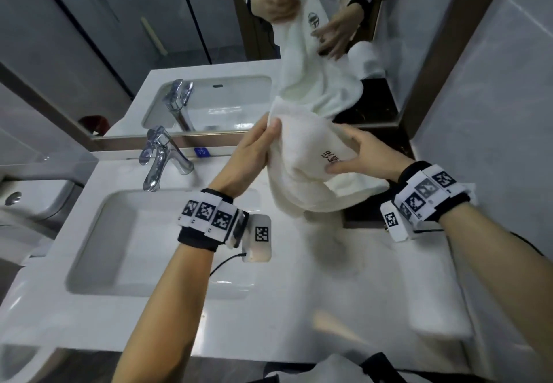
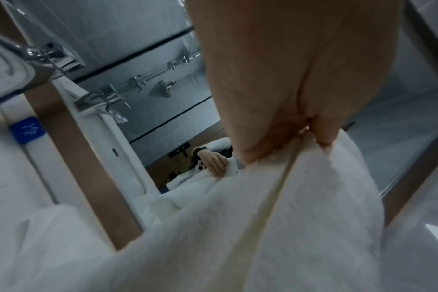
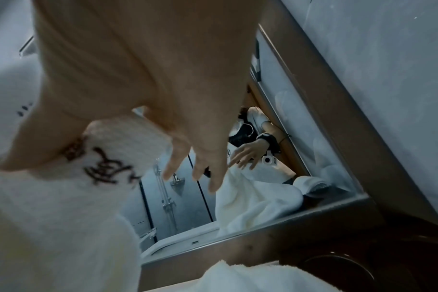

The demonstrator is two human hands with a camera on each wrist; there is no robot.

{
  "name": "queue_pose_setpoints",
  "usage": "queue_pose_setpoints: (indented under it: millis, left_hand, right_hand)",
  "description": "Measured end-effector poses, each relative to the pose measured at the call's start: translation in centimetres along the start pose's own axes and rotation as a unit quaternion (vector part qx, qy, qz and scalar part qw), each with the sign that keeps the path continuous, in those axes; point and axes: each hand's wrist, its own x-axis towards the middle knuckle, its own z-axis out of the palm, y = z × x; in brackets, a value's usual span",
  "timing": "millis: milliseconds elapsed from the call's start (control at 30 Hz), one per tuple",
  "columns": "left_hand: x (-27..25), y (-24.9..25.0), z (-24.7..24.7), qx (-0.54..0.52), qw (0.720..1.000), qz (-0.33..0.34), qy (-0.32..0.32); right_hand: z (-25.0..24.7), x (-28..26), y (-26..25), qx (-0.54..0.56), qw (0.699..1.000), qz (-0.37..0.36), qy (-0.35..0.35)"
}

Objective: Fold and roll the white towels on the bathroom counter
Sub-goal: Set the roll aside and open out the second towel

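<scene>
I hold a white towel (image 1: 302, 167) with dark embroidered characters up over the back right of the counter (image 1: 314, 278). My left hand (image 1: 254, 149) pinches its top left edge between thumb and fingers; the left wrist view shows the hem (image 2: 288, 177) running out of that pinch. My right hand (image 1: 362, 155) holds the towel's right side, thumb on the near face beside the characters (image 3: 105, 162), spread fingers (image 3: 200, 164) on the far face. The towel's lower end drapes onto a dark tray (image 1: 359, 218). A second white towel (image 1: 440, 320) lies blurred at the counter's front right.
The sink basin (image 1: 119, 248) and chrome faucet (image 1: 161, 155) take up the counter's left half. The mirror (image 1: 209, 38) stands right behind the towel, with a grey wall (image 1: 493, 113) at the right. A toilet (image 1: 30, 203) is off the left edge.
</scene>
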Motion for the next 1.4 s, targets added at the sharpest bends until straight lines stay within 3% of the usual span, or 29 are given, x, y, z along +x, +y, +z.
queue_pose_setpoints:
  millis: [100,267,433,567,700,867,933,1033,1200,1400]
  left_hand:
    - [0.1,1.5,-1.5,-0.011,1.0,0.016,-0.003]
    - [0.7,0.5,-3.3,0.095,0.987,0.018,0.129]
    - [2.1,-3.6,-1.5,0.116,0.972,-0.025,0.202]
    - [3.1,-6.0,-0.9,0.107,0.971,-0.064,0.203]
    - [4.3,-7.8,-0.9,0.091,0.972,-0.123,0.181]
    - [5.8,-10.3,-1.4,-0.017,0.957,-0.206,0.204]
    - [6.1,-11.0,-1.6,-0.059,0.951,-0.239,0.186]
    - [6.0,-12.4,-1.9,-0.093,0.946,-0.259,0.169]
    - [5.3,-14.8,-1.7,-0.069,0.927,-0.307,0.204]
    - [4.1,-15.6,-0.4,0.053,0.932,-0.307,0.188]
  right_hand:
    - [-0.3,-0.4,0.0,0.033,0.999,0.001,-0.019]
    - [-1.9,-0.5,0.1,0.195,0.97,-0.053,0.137]
    - [-2.1,0.5,-0.4,0.092,0.966,-0.079,0.229]
    - [-1.9,1.5,0.5,-0.054,0.951,-0.059,0.299]
    - [-2.0,2.8,2.6,-0.056,0.948,0.057,0.309]
    - [-1.7,3.8,5.2,0.245,0.936,0.133,0.216]
    - [-1.5,4.2,6.2,0.284,0.931,0.147,0.176]
    - [-0.7,4.9,7.8,0.251,0.934,0.188,0.172]
    - [0.4,4.8,10.8,0.189,0.924,0.272,0.19]
    - [0.5,4.1,11.9,0.115,0.935,0.282,0.181]
